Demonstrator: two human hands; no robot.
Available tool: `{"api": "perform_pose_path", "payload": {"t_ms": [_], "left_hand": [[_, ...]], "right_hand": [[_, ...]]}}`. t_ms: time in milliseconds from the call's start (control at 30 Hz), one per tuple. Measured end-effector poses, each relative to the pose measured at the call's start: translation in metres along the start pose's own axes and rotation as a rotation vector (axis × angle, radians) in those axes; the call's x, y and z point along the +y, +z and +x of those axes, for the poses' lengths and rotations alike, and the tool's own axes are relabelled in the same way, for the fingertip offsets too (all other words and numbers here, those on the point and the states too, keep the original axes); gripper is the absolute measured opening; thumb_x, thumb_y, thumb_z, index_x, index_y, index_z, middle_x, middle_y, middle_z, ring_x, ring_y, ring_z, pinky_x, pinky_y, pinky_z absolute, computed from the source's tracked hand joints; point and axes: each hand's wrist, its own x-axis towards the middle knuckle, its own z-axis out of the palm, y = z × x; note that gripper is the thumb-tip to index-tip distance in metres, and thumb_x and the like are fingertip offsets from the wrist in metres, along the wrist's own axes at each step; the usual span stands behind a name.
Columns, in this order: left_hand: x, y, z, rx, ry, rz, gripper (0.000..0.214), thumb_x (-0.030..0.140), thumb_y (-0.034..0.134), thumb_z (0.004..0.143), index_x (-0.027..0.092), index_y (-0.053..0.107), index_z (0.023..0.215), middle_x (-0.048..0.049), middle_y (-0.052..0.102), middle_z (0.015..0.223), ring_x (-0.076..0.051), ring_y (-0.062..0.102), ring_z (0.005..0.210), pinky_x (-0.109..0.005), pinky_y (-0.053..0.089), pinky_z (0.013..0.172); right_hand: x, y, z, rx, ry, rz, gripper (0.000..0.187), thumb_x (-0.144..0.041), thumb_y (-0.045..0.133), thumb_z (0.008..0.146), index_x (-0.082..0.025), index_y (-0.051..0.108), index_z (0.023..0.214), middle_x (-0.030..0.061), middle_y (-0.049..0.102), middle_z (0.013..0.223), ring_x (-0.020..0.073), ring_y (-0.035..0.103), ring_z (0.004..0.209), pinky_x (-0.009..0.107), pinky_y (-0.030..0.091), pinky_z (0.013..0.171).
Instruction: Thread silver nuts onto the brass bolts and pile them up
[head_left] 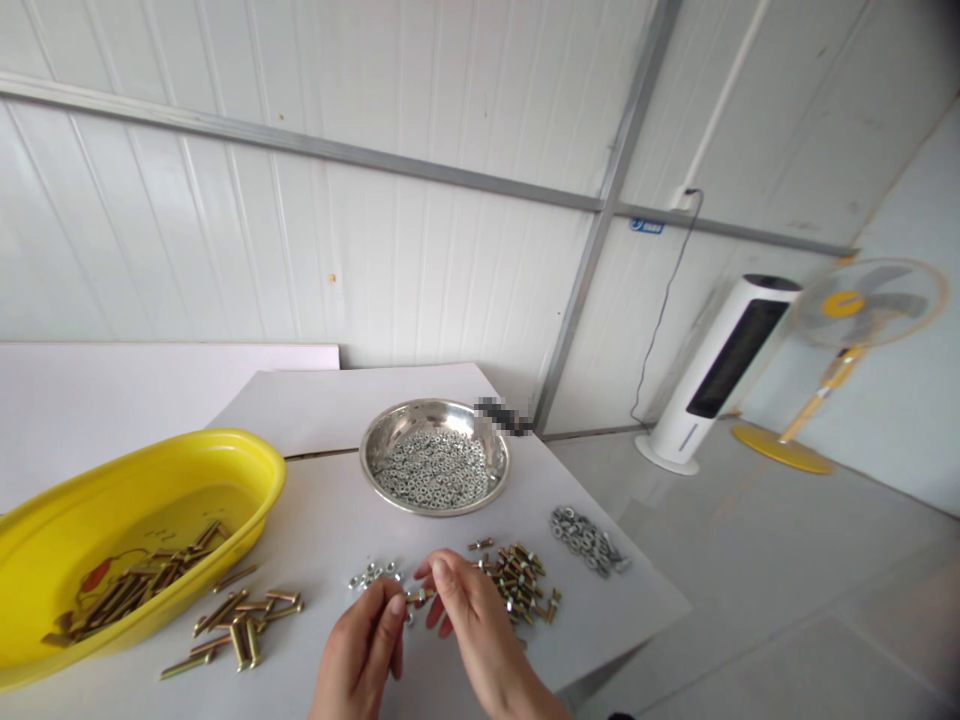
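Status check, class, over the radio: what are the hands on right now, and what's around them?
Left hand, right hand together. Fingers pinching short brass-coloured bolt. Silver nuts by left hand; pile of short bolts by right.

The left hand (358,652) and the right hand (472,610) were bare. Both hands had long, thin fingers (437,612) with soft, round tips. The nails were short and neat. The thumbnail (440,570) on the right hand was smooth and a little shiny. The right arm (525,695) was bare too, and it was slim. The bottom edge of the view cut off that arm and the left wrist (334,705).
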Motion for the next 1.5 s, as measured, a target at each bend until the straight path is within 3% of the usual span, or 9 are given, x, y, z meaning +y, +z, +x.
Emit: {"api": "perform_pose_path", "payload": {"t_ms": [100, 267, 433, 733, 1100, 1200, 1300, 1367, 1500], "left_hand": [[-0.003, -0.002, 0.002, 0.025, -0.026, -0.018, 0.039, 0.05, 0.051, 0.094, 0.022, 0.055, 0.068, 0.0036, 0.052, 0.048, -0.014, 0.046, 0.048, -0.022, 0.036, 0.05], [-0.004, -0.003, 0.003, 0.03, -0.089, -0.111, 0.04, 0.054, 0.052, 0.092, 0.021, 0.056, 0.07, 0.0052, 0.049, 0.048, -0.013, 0.045, 0.045, -0.021, 0.037, 0.047], [-0.004, -0.002, 0.002, 0.008, -0.102, -0.127, 0.042, 0.057, 0.052, 0.09, 0.021, 0.054, 0.067, 0.005, 0.049, 0.046, -0.013, 0.045, 0.045, -0.022, 0.037, 0.048], [-0.005, -0.004, 0.002, 0.013, -0.024, -0.04, 0.038, 0.05, 0.051, 0.094, 0.021, 0.055, 0.069, 0.004, 0.05, 0.048, -0.013, 0.045, 0.048, -0.021, 0.036, 0.05], [-0.002, 0.0, -0.003, -0.073, -0.008, -0.033, 0.036, 0.048, 0.05, 0.094, 0.021, 0.056, 0.072, 0.0037, 0.051, 0.051, -0.014, 0.046, 0.047, -0.022, 0.038, 0.05], [-0.004, -0.001, -0.002, -0.066, -0.023, -0.015, 0.038, 0.048, 0.047, 0.096, 0.021, 0.054, 0.07, 0.0039, 0.052, 0.048, -0.013, 0.047, 0.047, -0.022, 0.038, 0.051], [-0.006, -0.002, 0.0, -0.03, -0.031, -0.041, 0.04, 0.049, 0.048, 0.095, 0.021, 0.053, 0.068, 0.0044, 0.051, 0.047, -0.013, 0.047, 0.047, -0.021, 0.038, 0.05], [-0.006, -0.003, 0.001, -0.007, -0.047, -0.087, 0.04, 0.049, 0.05, 0.095, 0.02, 0.052, 0.067, 0.0054, 0.05, 0.048, -0.012, 0.046, 0.045, -0.02, 0.037, 0.048], [-0.007, -0.003, 0.002, 0.003, -0.081, -0.142, 0.04, 0.05, 0.05, 0.094, 0.02, 0.052, 0.068, 0.0064, 0.048, 0.048, -0.011, 0.046, 0.044, -0.02, 0.038, 0.047]], "right_hand": [[-0.006, -0.003, 0.002, 0.002, -0.064, -0.007, 0.026, -0.036, 0.062, 0.091, -0.02, 0.064, 0.111, 0.0061, 0.07, 0.098, 0.0182, 0.066, 0.078, 0.024, 0.051, 0.063], [-0.006, 0.0, 0.005, 0.018, -0.178, -0.111, 0.043, 0.004, 0.06, 0.068, -0.023, 0.068, 0.101, 0.0007, 0.07, 0.101, 0.0142, 0.066, 0.076, 0.022, 0.05, 0.066], [-0.004, 0.001, 0.007, 0.027, -0.197, -0.13, 0.03, 0.003, 0.059, 0.071, -0.021, 0.072, 0.082, -0.0004, 0.07, 0.085, 0.0139, 0.066, 0.072, 0.02, 0.049, 0.063], [-0.008, -0.002, 0.0, -0.07, -0.106, -0.097, 0.01, -0.025, 0.064, 0.089, -0.017, 0.07, 0.092, 0.0024, 0.072, 0.076, 0.018, 0.068, 0.071, 0.023, 0.049, 0.065], [0.013, 0.007, -0.002, -0.07, 0.028, -0.075, 0.064, -0.051, 0.034, 0.103, -0.018, 0.052, 0.051, -0.0013, 0.051, 0.046, 0.0127, 0.055, 0.046, 0.022, 0.041, 0.054], [0.004, 0.002, -0.001, -0.039, -0.031, -0.013, 0.051, -0.048, 0.035, 0.103, -0.018, 0.065, 0.076, 0.0011, 0.063, 0.064, 0.015, 0.061, 0.059, 0.022, 0.044, 0.057], [-0.007, -0.002, 0.001, -0.043, -0.1, -0.007, 0.017, -0.034, 0.056, 0.096, -0.021, 0.065, 0.103, 0.0023, 0.069, 0.089, 0.0165, 0.065, 0.078, 0.023, 0.049, 0.066], [-0.01, -0.001, 0.002, -0.033, -0.135, -0.048, 0.027, -0.013, 0.069, 0.082, -0.023, 0.065, 0.106, 0.0008, 0.069, 0.101, 0.0156, 0.066, 0.082, 0.022, 0.05, 0.069], [-0.006, 0.004, 0.004, 0.008, -0.19, -0.115, 0.038, 0.007, 0.062, 0.068, -0.022, 0.069, 0.09, -0.0026, 0.069, 0.092, 0.0123, 0.065, 0.074, 0.019, 0.048, 0.065]]}}
